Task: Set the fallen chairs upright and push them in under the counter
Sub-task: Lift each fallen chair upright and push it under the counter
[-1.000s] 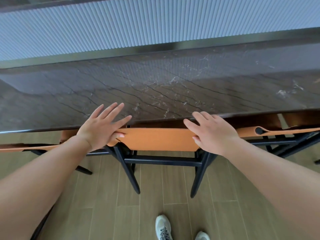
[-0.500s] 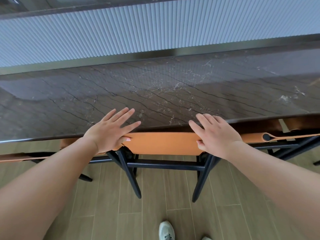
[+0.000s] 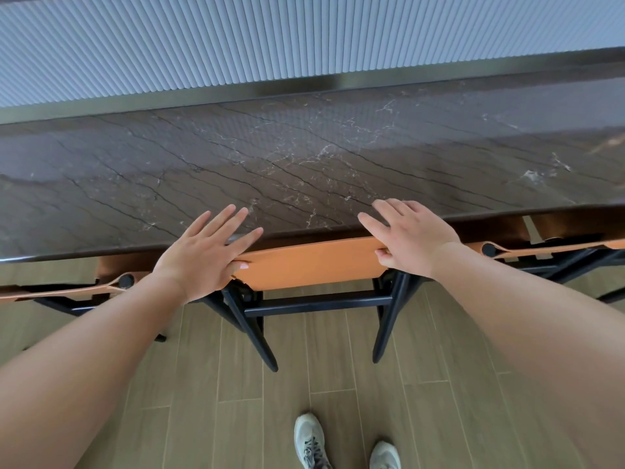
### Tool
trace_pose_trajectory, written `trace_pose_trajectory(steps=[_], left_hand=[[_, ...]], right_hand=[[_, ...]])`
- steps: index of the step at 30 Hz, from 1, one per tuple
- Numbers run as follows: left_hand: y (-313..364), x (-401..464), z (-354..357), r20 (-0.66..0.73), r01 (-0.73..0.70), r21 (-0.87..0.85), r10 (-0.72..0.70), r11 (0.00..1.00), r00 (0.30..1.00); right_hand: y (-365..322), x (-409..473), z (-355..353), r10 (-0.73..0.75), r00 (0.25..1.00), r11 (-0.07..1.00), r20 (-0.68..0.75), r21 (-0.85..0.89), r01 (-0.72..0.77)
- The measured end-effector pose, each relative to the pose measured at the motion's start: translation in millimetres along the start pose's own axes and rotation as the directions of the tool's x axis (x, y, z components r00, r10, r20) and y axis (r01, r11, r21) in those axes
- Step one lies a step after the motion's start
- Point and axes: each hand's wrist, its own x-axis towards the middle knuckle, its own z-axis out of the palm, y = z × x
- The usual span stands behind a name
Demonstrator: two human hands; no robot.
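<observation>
Nearest the camera, the person's shoes stand on the wood-plank floor, directly behind the middle chair.

The middle chair stands upright. Its two black rear legs rest on the floor, and its orange backrest sits just below the near edge of the counter. The backrest's long axis runs left to right, parallel to that edge. The seat faces away from the person and is hidden under the counter.

The left hand rests on the left end of the backrest, fingers spread and lying flat over the counter edge, thumb tucked against the backrest's front face. The right hand sits on the right end in the same way, fingers spread forward, thumb hooked under the top edge. Neither hand closes around anything. Both lie equally near the chair, one at each end.

Judgement: any remaining push runs straight ahead, across the backrest's long axis. Little travel appears to be left.

A second chair to the left and a third chair to the right also appear upright and tucked in.
</observation>
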Motion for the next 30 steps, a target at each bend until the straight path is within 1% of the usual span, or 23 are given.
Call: trace_pose_trajectory(steps=[4, 8, 12, 15, 20, 30], left_hand=[[8.5, -5.0, -2.4, -0.008, -0.011, 0.007, 0.011, 1.000, 1.000], [9.3, -8.1, -4.6, -0.006, -0.057, 0.041, 0.057, 0.998, 0.998], [1.3, -10.9, -0.7, 0.001, -0.066, 0.014, 0.066, 0.998, 0.998], [-7.8, -11.8, 2.7, 0.002, -0.070, -0.014, 0.070, 0.997, 0.998], [-23.8, -6.4, 10.6, 0.033, -0.022, -0.003, 0.022, 1.000, 0.999], [-56.3, 11.3, 11.8, 0.001, -0.083, 0.031, 0.083, 0.996, 0.997]], right_hand=[[-4.7, -7.5, 1.3, 0.010, 1.000, 0.999, 0.006, 0.034, -0.010], [-11.2, -17.1, 4.6, 0.073, 0.997, 0.993, 0.000, 0.098, -0.072], [-23.8, -15.0, 5.3, 0.103, 0.995, 0.983, 0.001, 0.156, -0.102], [-35.1, -11.5, 6.9, 0.102, 0.995, 0.982, -0.002, 0.162, -0.100], [-42.1, -1.4, 3.9, 0.119, 0.993, 0.985, -0.006, 0.129, -0.117], [-44.3, 21.4, -5.6, 0.182, 0.983, 0.979, -0.017, 0.100, -0.179]])
